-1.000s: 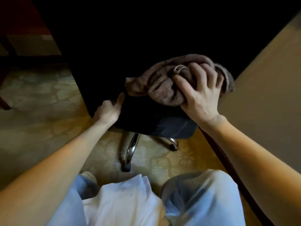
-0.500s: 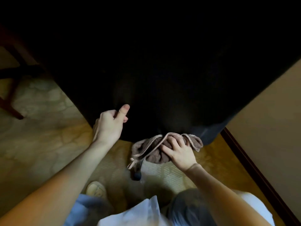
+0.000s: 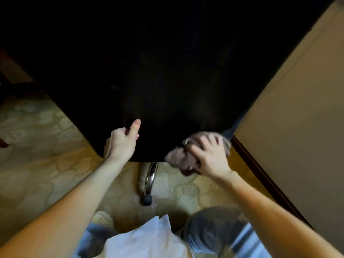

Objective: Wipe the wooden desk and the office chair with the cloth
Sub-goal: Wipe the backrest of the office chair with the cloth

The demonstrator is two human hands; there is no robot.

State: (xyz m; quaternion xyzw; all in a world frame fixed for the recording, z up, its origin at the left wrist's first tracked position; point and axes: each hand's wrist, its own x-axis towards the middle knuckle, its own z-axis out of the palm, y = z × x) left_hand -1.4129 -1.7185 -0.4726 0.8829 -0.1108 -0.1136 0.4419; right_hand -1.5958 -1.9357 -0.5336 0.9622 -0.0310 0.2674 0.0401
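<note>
1. Shirt, white hem, 6 o'clock, nearest. Trousers, pale, knee at 5 o'clock. Slipper, toe only, 7 o'clock.
2. Carpet, patterned tan, under everything.
3. Caster, dark, on the carpet. A chrome leg rises from it toward 12 o'clock and passes between the two forearms.
4. Baseboard, dark, and wall, beige, running 5 to 1 o'clock, close beside the chair's right edge.
5. Left hand, arm in from 7 o'clock. It grips the lower edge of the chair, thumb upright and flat on the black surface, fingers curled at the edge.
6. Right hand, arm in from 4 o'clock, blurred. Fingers clamped over the bunched brown cloth, which is pressed to the chair's lower corner at 3 o'clock of the left hand.
7. Chair, black, fills the view from centre to 12 o'clock.
</note>
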